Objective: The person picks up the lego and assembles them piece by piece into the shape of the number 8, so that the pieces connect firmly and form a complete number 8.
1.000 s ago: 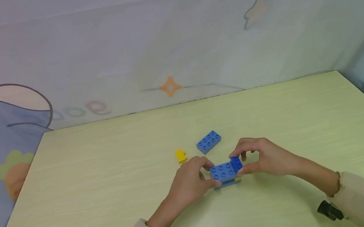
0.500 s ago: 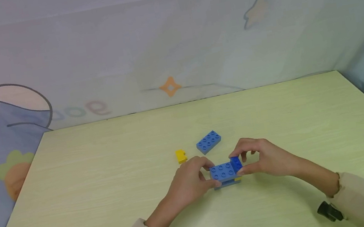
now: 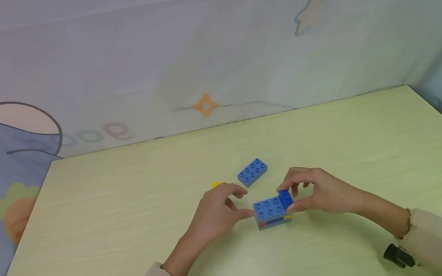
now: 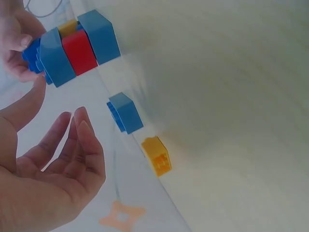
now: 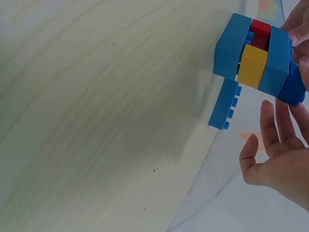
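Note:
A small stack of toy building bricks stands on the table, with a blue upper brick (image 3: pixel 268 208) over a red brick (image 4: pixel 79 52) and a yellow brick (image 5: pixel 252 66). Another blue brick (image 5: pixel 232 46) forms its base. On the top right end sits a dark blue brick (image 3: pixel 285 199), pinched between thumb and fingers of my right hand (image 3: pixel 328 192). My left hand (image 3: pixel 215 213) is just left of the stack, fingers spread from the thumb and nothing held. Its thumb tip is very near the stack's left end; I cannot tell whether it touches.
Behind the stack lies a loose blue brick (image 3: pixel 252 172). A loose yellow piece (image 4: pixel 157 155) lies left of it, mostly behind my left hand in the head view. A printed cloth (image 3: pixel 206 44) hangs along the back edge of the pale table (image 3: pixel 124 187).
My left hand has let go of the stack and moved a little left, uncovering the red brick and hiding much of the yellow piece. The right hand keeps its pinch.

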Available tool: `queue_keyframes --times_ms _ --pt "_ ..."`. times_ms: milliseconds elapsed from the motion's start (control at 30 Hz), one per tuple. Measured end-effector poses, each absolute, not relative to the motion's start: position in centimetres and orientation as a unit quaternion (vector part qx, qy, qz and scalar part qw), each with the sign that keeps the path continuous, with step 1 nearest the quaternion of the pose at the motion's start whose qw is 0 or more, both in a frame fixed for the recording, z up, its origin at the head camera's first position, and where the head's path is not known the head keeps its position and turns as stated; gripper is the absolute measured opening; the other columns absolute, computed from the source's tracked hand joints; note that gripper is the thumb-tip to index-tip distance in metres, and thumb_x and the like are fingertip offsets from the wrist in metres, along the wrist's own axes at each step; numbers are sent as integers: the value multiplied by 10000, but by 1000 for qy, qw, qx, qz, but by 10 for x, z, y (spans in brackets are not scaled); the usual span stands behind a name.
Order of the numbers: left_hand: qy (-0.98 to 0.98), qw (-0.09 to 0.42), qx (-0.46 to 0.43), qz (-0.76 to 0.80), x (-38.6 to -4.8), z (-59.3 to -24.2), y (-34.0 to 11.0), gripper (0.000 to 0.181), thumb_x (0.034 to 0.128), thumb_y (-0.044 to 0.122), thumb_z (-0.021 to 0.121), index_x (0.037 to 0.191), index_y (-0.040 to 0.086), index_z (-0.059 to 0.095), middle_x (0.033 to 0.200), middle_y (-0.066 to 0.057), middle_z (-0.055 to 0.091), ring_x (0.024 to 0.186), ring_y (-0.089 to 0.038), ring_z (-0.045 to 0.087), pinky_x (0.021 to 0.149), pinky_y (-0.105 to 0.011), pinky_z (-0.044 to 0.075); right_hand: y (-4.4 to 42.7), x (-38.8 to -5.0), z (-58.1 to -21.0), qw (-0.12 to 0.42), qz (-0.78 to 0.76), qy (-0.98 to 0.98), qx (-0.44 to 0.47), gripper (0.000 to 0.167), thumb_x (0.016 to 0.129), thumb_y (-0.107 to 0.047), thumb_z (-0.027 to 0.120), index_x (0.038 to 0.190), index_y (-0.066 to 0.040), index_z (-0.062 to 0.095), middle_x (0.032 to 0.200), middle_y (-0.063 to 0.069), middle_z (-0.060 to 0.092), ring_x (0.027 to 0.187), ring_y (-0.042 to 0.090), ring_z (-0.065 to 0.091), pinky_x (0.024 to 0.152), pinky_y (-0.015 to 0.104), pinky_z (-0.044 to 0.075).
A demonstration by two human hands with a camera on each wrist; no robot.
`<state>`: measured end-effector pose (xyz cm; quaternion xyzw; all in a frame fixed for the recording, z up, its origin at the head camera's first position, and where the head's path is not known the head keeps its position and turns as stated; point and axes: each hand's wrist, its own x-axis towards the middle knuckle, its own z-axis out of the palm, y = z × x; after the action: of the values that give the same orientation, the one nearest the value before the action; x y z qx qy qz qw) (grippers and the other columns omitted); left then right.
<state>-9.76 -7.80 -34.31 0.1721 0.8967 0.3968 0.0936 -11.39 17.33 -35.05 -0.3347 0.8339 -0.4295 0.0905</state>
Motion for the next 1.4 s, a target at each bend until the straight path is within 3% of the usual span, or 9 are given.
queue_keyframes --times_ms 500,1400 --pt "917 62 111 379 -120 -350 -99 366 741 149 762 1067 39 637 1030 -79 605 748 -160 515 629 -266 437 173 -114 -352 89 -441 829 -332 287 757 -155 747 1018 -80 654 946 -48 590 805 153 528 717 372 399" --pt "941 76 89 316 -146 -366 -103 409 726 191 778 1077 39 633 979 -85 572 773 -206 534 706 -320 449 173 -112 -352 86 -449 824 -334 302 757 -161 747 1018 -42 651 937 -44 589 805 153 529 709 366 401"
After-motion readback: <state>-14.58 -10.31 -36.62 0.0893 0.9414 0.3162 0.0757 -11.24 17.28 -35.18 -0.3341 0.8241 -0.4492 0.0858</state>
